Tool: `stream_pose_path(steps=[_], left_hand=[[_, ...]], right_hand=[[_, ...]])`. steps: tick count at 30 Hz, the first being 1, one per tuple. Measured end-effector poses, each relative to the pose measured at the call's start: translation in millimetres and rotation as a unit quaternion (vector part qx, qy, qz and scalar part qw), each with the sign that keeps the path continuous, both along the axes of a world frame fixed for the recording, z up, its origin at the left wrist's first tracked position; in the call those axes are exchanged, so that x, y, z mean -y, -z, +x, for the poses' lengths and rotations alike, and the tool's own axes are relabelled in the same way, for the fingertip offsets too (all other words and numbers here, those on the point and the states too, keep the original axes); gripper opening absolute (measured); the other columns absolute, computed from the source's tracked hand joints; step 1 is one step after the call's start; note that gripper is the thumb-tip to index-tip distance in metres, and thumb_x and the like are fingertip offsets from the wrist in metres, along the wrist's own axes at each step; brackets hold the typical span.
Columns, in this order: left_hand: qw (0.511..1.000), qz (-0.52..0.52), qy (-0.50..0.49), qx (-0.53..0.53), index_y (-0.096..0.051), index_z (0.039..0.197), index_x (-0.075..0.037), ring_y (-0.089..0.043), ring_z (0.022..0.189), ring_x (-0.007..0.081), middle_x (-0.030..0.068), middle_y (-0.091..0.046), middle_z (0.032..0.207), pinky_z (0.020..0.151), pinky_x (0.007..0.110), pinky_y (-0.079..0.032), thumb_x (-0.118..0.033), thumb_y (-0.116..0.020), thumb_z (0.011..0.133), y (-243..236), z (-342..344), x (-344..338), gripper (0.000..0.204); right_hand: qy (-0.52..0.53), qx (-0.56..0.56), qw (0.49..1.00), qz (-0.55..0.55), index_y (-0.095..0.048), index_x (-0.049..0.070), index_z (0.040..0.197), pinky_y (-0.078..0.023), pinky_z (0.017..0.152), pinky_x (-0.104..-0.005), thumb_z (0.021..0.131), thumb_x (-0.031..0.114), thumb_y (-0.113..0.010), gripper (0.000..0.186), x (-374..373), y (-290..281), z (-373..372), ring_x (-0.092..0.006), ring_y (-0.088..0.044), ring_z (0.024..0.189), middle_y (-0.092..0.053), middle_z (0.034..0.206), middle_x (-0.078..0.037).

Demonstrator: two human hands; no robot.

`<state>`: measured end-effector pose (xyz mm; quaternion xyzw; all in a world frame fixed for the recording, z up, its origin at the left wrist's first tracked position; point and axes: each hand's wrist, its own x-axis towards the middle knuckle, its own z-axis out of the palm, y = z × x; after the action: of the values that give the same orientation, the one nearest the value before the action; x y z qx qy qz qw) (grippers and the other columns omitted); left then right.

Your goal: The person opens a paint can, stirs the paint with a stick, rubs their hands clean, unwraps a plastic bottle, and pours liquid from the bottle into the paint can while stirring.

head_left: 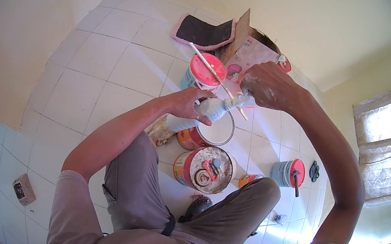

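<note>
A long, pale white, wrinkled thing [212,108], like a twisted plastic bag or a soft bottle, is held up in front of me between both hands. My left hand [189,103] curls its fingers and thumb round its middle. Closed in a fist, my right hand [265,85] grips its narrow far end and has white smears on the skin. Below it stands an open can [230,136] with a white inside, partly hidden by the held thing. Nearer my knees is a large can [181,168] with a dirty, splattered top and a red handle.
Beyond stands a red-lidded bucket [198,66] with a thin stick [209,67] across it. Right of my knee are a red-lidded tub [279,172], a hammer [295,181] on it, and a small orange can [247,179]. A black, pink-edged mat [202,32] lies near the far wall.
</note>
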<state>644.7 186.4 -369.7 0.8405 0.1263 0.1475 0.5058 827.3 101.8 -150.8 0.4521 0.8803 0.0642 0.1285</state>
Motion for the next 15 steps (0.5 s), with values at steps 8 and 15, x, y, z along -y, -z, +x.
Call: stream_pose_path(steps=[8,15], left_hand=[[1.0,0.005,-0.008,0.016,-0.053,0.144,0.0,-0.067,0.119,0.0328,0.0217,-0.067,0.131,0.105,0.042,-0.052,-0.041,-0.095,0.07,0.8,-0.3,0.6,0.095],[1.0,0.001,-0.008,0.016,-0.053,0.144,0.0,-0.067,0.118,0.0323,0.0214,-0.067,0.129,0.104,0.042,-0.053,-0.04,-0.095,0.07,-1.4,-1.7,1.4,0.093]], right_hand=[[-0.008,-0.005,1.0,0.001,-0.071,0.005,0.073,-0.048,0.063,-0.0456,0.069,-0.003,-0.07,0.009,0.0,1.3,-0.8,-0.0367,-0.068,0.074,-0.067,0.072,-0.014],[-0.006,0.007,1.0,0.011,-0.072,0.006,0.077,-0.049,0.065,-0.0455,0.073,-0.001,-0.07,0.008,1.0,1.6,-1.8,-0.0362,-0.068,0.077,-0.068,0.074,-0.014]])
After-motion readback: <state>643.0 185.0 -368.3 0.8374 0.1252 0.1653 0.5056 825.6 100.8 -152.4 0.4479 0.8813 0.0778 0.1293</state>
